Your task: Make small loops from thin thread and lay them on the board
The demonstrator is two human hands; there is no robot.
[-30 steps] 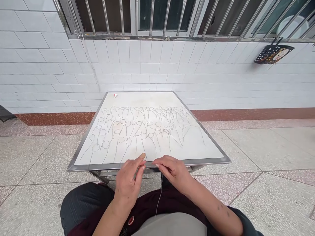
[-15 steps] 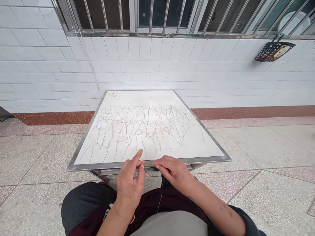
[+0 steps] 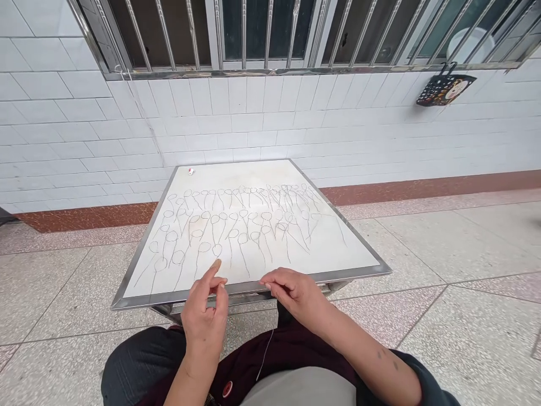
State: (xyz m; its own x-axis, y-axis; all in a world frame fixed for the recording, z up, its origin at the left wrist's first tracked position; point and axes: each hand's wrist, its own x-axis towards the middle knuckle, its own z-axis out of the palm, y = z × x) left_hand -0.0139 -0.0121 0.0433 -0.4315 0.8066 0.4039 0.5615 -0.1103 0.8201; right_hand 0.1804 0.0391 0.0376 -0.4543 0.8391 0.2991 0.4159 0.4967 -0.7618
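Left hand [image 3: 205, 327] and right hand [image 3: 298, 296] both pinch fingertips together, contents too fine to tell, looped strands [image 3: 243, 242] just beyond.

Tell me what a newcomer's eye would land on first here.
First, the rows of thin loops with trailing tails spread across the white tabletop. Next, the left hand and right hand, apart at its near edge, fingertips pinched, anything between them too fine to make out. Then the dark patterned bag, hanging at upper right below the window bars.
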